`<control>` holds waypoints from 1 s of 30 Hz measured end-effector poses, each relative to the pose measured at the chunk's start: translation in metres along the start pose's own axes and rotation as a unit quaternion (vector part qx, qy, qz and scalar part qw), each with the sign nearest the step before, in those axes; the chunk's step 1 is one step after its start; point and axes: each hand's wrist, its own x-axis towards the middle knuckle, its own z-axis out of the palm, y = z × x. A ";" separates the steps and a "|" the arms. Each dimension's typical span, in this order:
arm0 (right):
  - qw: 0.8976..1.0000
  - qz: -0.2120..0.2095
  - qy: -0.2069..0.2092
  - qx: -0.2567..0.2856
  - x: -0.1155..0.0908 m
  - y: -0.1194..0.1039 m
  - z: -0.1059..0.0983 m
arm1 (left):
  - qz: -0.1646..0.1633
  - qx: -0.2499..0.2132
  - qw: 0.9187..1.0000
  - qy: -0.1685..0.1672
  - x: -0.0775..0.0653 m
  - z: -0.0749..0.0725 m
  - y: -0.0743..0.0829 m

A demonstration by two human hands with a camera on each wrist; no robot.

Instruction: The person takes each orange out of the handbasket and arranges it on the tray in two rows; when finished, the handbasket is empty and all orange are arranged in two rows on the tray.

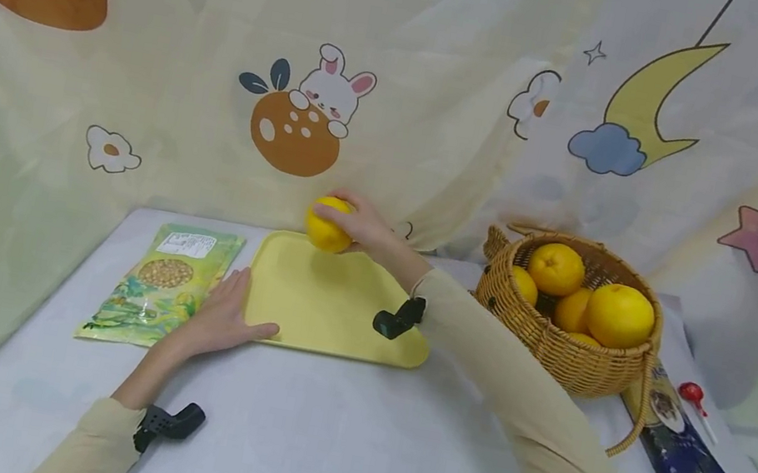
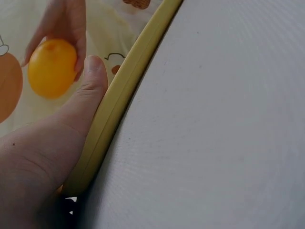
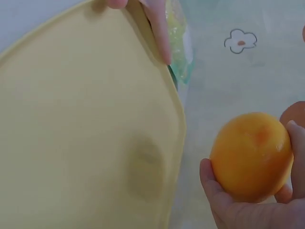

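My right hand (image 1: 364, 225) grips an orange (image 1: 330, 225) over the far edge of a pale yellow tray (image 1: 329, 304). The right wrist view shows thumb and fingers curled round the same orange (image 3: 251, 157), with a shadow on the tray below. At the tray's near left corner rests my left hand (image 1: 226, 317), its fingers stretched along the left side. The left thumb (image 2: 93, 81) lies extended at the tray's rim (image 2: 114, 102) in the left wrist view. Just left of that hand lies a green and yellow packet (image 1: 160, 287) with a picture of round grains.
A wicker basket (image 1: 576, 373) holding several oranges (image 1: 619, 316) stands on the right of the white table (image 1: 326, 447). Beside it lie a dark blue packet (image 1: 685, 460) and a red lollipop (image 1: 691, 393). A printed cloth (image 1: 446, 71) hangs behind the table.
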 end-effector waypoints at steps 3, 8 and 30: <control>0.999 -0.005 0.000 0.049 0.013 0.010 0.011 | 0.001 0.002 1.000 0.001 0.000 0.001 -0.001; 0.996 -0.010 -0.010 0.091 0.025 0.019 0.028 | -0.004 -0.002 1.000 -0.005 0.000 0.002 -0.001; 0.992 -0.036 0.063 -0.103 0.052 0.032 0.082 | -0.014 -0.001 1.000 -0.007 0.001 -0.001 0.000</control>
